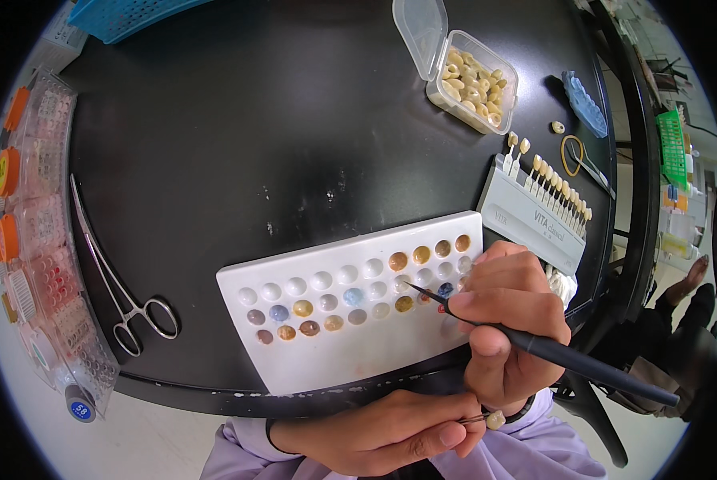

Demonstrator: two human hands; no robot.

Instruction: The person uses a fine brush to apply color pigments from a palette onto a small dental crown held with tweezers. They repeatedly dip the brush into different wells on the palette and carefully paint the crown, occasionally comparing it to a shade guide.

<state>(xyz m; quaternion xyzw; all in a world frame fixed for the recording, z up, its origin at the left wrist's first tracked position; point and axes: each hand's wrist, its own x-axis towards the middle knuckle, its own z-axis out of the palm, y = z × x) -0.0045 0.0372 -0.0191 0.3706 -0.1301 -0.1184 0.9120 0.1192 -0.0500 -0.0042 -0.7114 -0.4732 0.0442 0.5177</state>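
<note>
A fine black paintbrush (pixel 566 360) is pinched in my right hand (pixel 514 320), which is closed. The brush tip points down at the middle rows of a white mixing palette (pixel 326 372); whether it touches a well I cannot tell. Brown, yellow, blue and grey colours fill many of the palette's wells, and others look white. Below the palette's front edge, my left hand (pixel 382 436) is closed around a thin metal holder (pixel 472 419). A small ivory dental crown (pixel 495 420) sits at the holder's end. My left fingers partly hide that holder.
Locking forceps (pixel 106 264) lie left, beside stacked clear boxes (pixel 46 216). A blue basket (pixel 134 16) stands far left. An open box of tooth crowns (pixel 474 84), a tooth shade guide (pixel 534 212), a rubber band (pixel 571 156) and a blue mould (pixel 584 104) occupy the right.
</note>
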